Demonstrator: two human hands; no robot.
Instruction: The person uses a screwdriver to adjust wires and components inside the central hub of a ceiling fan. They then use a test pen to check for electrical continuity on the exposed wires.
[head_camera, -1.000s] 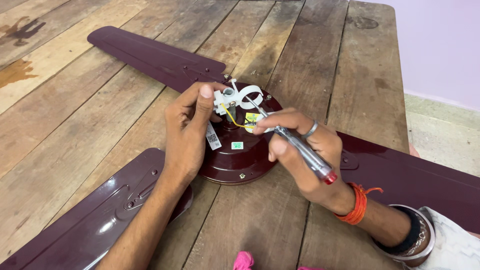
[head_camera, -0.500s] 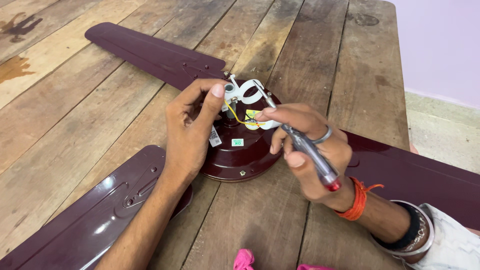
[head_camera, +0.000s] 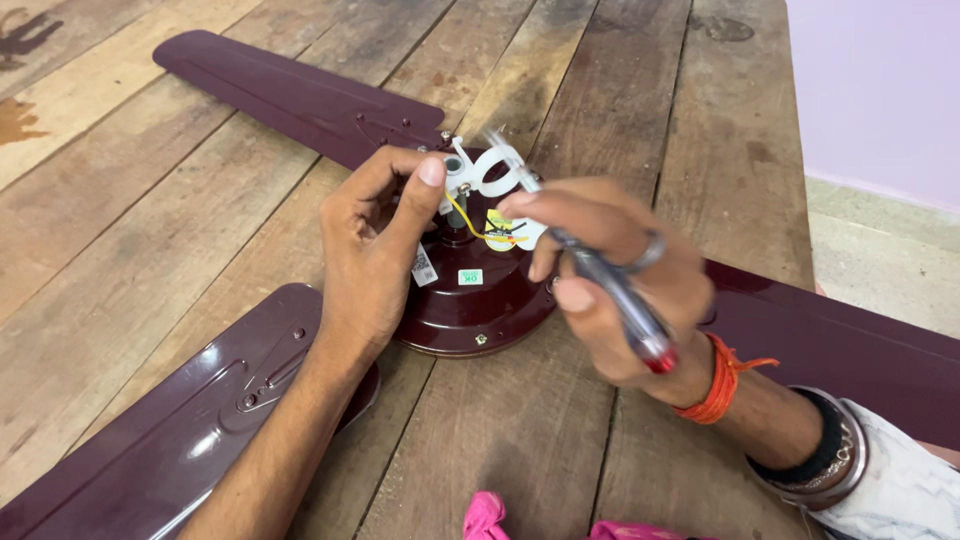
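A maroon ceiling fan lies on a wooden table (head_camera: 140, 220), its round motor hub (head_camera: 480, 305) in the middle. My left hand (head_camera: 375, 255) rests on the hub, thumb and fingers pinching a white plastic part (head_camera: 475, 175) on the central shaft, where yellow wires (head_camera: 462, 218) show. My right hand (head_camera: 610, 280) grips a screwdriver (head_camera: 610, 290) with a clear handle and red end cap; its tip points at the white part. The tip itself is blurred.
Three maroon blades spread from the hub: one to the far left (head_camera: 290, 95), one to the near left (head_camera: 190, 420), one to the right (head_camera: 850, 350). A pink cloth (head_camera: 490, 518) lies at the near edge. The table's right edge (head_camera: 800, 180) borders the floor.
The view has shifted slightly. My right hand has moved a little right and down with the screwdriver. My left hand stays pinched on the white part.
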